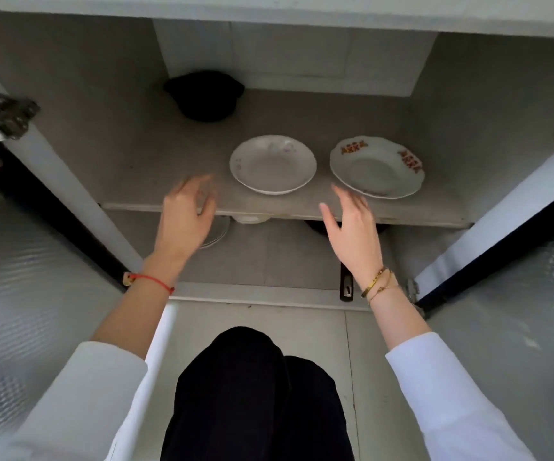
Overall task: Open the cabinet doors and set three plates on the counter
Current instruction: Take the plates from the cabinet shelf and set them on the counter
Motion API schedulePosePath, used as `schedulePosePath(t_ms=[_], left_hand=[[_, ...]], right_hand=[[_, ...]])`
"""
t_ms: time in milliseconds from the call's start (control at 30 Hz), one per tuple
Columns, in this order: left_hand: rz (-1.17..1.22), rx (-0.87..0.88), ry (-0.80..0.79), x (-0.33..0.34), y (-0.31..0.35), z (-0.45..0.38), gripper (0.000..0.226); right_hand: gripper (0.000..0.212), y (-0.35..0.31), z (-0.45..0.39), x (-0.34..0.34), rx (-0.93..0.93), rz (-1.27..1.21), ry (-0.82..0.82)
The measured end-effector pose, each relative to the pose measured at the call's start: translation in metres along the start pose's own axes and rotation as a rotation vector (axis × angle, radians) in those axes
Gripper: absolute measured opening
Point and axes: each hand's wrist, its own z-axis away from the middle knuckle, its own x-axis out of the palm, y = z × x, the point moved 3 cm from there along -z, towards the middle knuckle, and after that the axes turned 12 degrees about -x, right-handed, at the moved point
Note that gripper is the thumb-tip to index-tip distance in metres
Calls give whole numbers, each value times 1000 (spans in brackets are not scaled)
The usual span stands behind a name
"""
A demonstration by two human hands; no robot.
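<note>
Both cabinet doors, the left door [26, 267] and the right door [515, 267], stand swung wide open. On the middle shelf [142, 181] sit two white plates: a plain one with a faint floral print [273, 164] and, to its right, a scalloped one with red patterns [377, 168]. My left hand [184, 217] hovers open at the shelf's front edge, left of the plain plate. My right hand [352, 227] is open too, just below and between the two plates. Neither hand touches a plate. Below the shelf, a further plate [217, 232] shows partly behind my left hand.
A black pot [204, 94] stands at the back left of the shelf. On the lower level a dark pan with a handle [346, 284] and a pale dish [250, 219] peek out under the shelf edge. Metal hinges [6, 118] jut from the door edges. My dark-trousered knees [252, 394] are below.
</note>
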Motion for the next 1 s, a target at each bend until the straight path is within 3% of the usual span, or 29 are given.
schedulePosePath(t_ms=[233,733,1000], left_hand=[[-23,-195,-75,29,6,-65,29],[-1,-304,-198,87,5,-112,38],[41,-371,-287,92,-2,-114,29]], right_hand=[[45,10,-55,17,64,-20,-35],[36,40,-100,72,299,-38,-157],[28,44,-100,74,324,-110,-128]])
